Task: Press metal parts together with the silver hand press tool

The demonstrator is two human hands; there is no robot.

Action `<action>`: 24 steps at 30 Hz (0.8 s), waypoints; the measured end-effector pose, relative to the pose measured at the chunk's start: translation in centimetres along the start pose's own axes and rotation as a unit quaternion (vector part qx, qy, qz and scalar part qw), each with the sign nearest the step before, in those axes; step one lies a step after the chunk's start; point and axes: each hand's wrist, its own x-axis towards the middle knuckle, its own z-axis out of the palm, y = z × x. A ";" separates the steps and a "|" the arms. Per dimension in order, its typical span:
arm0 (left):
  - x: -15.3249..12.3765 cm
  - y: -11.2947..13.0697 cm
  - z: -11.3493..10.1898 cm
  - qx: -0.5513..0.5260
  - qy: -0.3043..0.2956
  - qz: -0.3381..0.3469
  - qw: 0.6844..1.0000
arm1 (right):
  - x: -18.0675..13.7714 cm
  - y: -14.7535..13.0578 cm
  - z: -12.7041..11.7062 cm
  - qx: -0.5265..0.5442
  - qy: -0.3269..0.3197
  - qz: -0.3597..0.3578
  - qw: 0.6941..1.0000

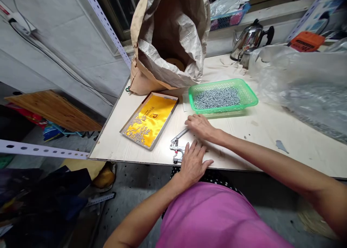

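A silver hand press tool point(177, 149), with a lever, a spring and a red part at its jaw, lies near the table's front edge. My right hand point(200, 126) is closed round the end of its raised lever. My left hand point(193, 160) lies flat over the tool's lower part, fingers stretched and thumb apart. To the left, a shallow tray point(162, 131) lined with yellow cloth carries a scatter of small silver metal pins point(139, 134). Behind my right hand, a green plastic basket point(252, 98) holds many similar small metal pieces point(217, 97). Whatever sits in the tool's jaw is too small to make out.
A large open paper sack point(151, 76) stands at the back. A steel kettle point(248, 40) and an orange box point(307, 41) are at the back right. A clear plastic bag point(303, 78) covers the right side. A grey scrap point(282, 146) lies on the table point(244, 132).
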 end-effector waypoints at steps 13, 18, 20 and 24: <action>-6.8 -0.1 -7.0 -0.011 0.120 0.213 0.970 | 0.7 -8.0 2.6 -0.017 0.019 -0.377 0.926; -5.7 -7.8 -13.0 0.057 0.229 -0.070 0.969 | 0.3 -7.6 2.0 0.021 0.070 -0.314 0.947; -4.8 -11.5 -14.1 0.093 0.206 -0.161 0.961 | 0.3 -6.0 0.1 0.021 0.117 -0.245 0.962; -2.7 -16.7 -14.4 0.151 0.078 -0.242 0.955 | -0.1 0.1 -5.7 -0.012 0.236 -0.092 0.967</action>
